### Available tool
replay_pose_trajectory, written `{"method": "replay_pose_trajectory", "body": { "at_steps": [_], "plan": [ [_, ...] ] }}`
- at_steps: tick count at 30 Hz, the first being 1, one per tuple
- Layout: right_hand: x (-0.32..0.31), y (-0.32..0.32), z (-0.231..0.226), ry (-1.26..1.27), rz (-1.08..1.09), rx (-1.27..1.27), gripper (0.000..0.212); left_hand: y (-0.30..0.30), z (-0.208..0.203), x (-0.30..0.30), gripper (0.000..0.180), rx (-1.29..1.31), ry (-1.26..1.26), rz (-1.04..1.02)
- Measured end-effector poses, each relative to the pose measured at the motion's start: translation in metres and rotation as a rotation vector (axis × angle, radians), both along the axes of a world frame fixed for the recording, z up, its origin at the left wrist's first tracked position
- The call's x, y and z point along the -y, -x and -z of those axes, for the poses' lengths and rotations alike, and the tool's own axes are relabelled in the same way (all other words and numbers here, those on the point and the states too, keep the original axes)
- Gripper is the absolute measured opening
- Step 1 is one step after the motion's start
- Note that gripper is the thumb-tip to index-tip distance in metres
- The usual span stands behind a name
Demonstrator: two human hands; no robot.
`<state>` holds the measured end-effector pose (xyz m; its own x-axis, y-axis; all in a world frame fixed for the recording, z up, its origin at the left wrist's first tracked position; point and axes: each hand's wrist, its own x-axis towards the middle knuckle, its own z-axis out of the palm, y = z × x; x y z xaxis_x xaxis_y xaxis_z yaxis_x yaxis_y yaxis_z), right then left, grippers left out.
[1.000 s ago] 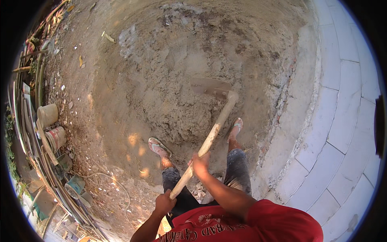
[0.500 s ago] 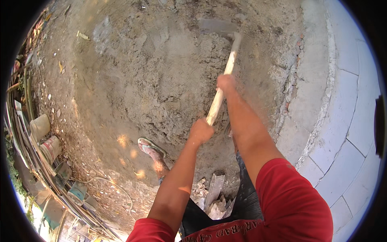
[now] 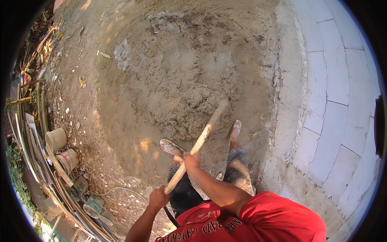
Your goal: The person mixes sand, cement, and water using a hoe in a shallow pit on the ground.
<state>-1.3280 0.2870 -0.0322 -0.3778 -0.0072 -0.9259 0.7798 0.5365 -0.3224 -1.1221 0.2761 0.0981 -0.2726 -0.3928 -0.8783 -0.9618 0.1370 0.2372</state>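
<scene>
Both my hands grip the pale wooden handle of a hoe [image 3: 205, 133], which slants from lower left up to the right. My left hand [image 3: 158, 197] is closed round its near end, close to my left thigh. Further up the shaft, my right hand [image 3: 191, 160] is wrapped round it in front of my knees. The far end of the hoe reaches into a heap of wet grey mortar [image 3: 161, 105] on the ground. Its blade is mostly hidden in the lumpy mix; only what seems a thin edge shows.
My sandalled feet [image 3: 235, 130] stand at the heap's near edge. Along the left lie long poles and boards [image 3: 34, 149] with several dirty buckets [image 3: 55, 139] and a thin hose [image 3: 121, 188]. A concrete strip and pale paving slabs [image 3: 328, 133] run down the right.
The hoe has been drawn back toward me, its head coming from the heap's far side into its middle. Both hands have moved down and left, near my legs. The view has shifted too.
</scene>
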Motion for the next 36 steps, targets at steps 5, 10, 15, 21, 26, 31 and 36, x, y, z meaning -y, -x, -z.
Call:
{"method": "replay_pose_trajectory", "body": {
  "at_steps": [5,10,15,21,26,31,36],
  "plan": [
    [-0.018,0.019,-0.012,0.096,0.019,0.016,0.039,0.009,0.012,-0.039,0.032,0.002,0.02,0.023],
    [0.058,0.253,0.126,0.147,-0.017,-0.212,0.032,0.239,0.182,-0.002,0.031,-0.195,0.151,-0.045],
    [0.098,0.502,0.233,0.003,-0.32,-0.472,0.029,0.497,0.265,0.062,0.036,-0.258,0.005,-0.169],
    [0.081,0.36,0.268,-0.127,-0.389,-0.212,0.031,0.364,0.279,0.079,0.036,-0.12,-0.131,-0.028],
    [-0.009,0.33,0.281,-0.113,-0.328,-0.245,0.029,0.303,0.208,0.094,0.034,-0.216,-0.189,0.131],
    [0.076,0.086,0.142,-0.162,0.028,-0.128,0.028,0.104,0.102,0.147,0.03,-0.106,-0.048,0.281],
    [0.056,-0.073,0.033,0.125,0.254,-0.03,0.027,-0.057,0.024,0.11,0.031,-0.003,0.052,0.307]
  ]
}}
